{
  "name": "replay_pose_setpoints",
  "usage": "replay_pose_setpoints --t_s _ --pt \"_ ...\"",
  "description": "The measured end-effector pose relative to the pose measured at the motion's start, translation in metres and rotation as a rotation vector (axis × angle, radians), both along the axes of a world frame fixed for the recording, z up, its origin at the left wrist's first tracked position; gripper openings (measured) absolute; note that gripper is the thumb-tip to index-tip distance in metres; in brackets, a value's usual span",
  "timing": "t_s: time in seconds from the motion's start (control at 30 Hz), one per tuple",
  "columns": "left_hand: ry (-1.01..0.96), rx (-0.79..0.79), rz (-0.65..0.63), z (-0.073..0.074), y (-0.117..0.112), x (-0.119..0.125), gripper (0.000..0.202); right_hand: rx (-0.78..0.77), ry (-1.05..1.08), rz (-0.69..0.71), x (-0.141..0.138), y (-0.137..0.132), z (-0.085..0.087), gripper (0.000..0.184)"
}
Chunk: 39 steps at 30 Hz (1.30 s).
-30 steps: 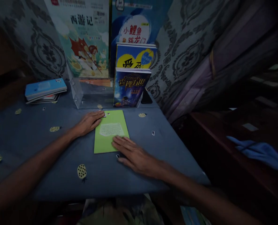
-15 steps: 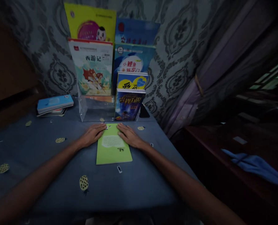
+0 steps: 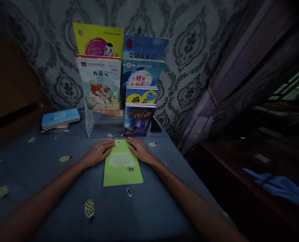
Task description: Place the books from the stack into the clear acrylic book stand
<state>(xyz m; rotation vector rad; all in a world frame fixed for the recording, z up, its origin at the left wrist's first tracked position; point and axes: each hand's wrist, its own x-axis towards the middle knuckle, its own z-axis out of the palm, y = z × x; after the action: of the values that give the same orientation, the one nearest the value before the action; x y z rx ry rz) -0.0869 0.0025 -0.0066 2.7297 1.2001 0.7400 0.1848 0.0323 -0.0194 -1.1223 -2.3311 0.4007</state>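
A green book (image 3: 124,176) lies flat on the table, with a pale text panel on its upward cover. My left hand (image 3: 99,154) rests along its far left edge, fingers stretched out and touching the cover. On the far right edge lies my right hand (image 3: 140,151), also flat with fingers extended. Just beyond the fingertips stands a clear acrylic book stand (image 3: 104,123). It holds several upright books, among them a white-covered book (image 3: 101,84) on the left and a dark blue book (image 3: 138,121) at the front right.
A small stack of books (image 3: 60,118) sits at the back left of the blue tablecloth (image 3: 61,188). A black phone-like object (image 3: 155,125) lies right of the stand. Behind are patterned wallpaper and a tied curtain (image 3: 199,111). A blue cloth (image 3: 280,186) lies on a dark surface at right.
The head view has tilted up, so the books, table and hands appear lower in the picture. Both hands stay on the green book, which shows no clear movement on the table.
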Motion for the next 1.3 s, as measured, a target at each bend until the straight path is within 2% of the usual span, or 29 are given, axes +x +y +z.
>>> replay_pose_setpoints --t_s 0.23,0.37,0.6,0.77,0.9,1.17,1.3 --pt "0.05 0.001 0.042 -0.003 -0.002 -0.001 0.043 -0.007 0.135 -0.032 0.007 0.0 0.0 0.045" --pt "0.129 -0.027 0.038 0.001 0.002 0.006 0.044 -0.08 0.207 -0.055 0.01 0.001 -0.001 0.044" --pt "0.266 -0.091 -0.088 0.022 0.016 0.058 0.048 -0.16 0.302 -0.031 0.01 0.003 0.003 0.045" --pt "0.296 -0.088 -0.106 0.025 0.013 0.079 0.05 -0.162 0.327 -0.05 0.01 0.001 0.006 0.046" --pt "0.339 -0.112 -0.168 0.024 -0.003 0.078 0.052 -0.143 0.319 -0.017 0.011 0.001 0.005 0.044" --pt "0.337 -0.164 -0.388 0.031 -0.068 0.082 0.054 -0.063 0.132 -0.026 0.008 -0.005 0.008 0.042" --pt "0.343 -0.165 -0.422 0.031 -0.085 0.084 0.058 -0.041 0.051 -0.018 0.005 -0.01 0.008 0.045"
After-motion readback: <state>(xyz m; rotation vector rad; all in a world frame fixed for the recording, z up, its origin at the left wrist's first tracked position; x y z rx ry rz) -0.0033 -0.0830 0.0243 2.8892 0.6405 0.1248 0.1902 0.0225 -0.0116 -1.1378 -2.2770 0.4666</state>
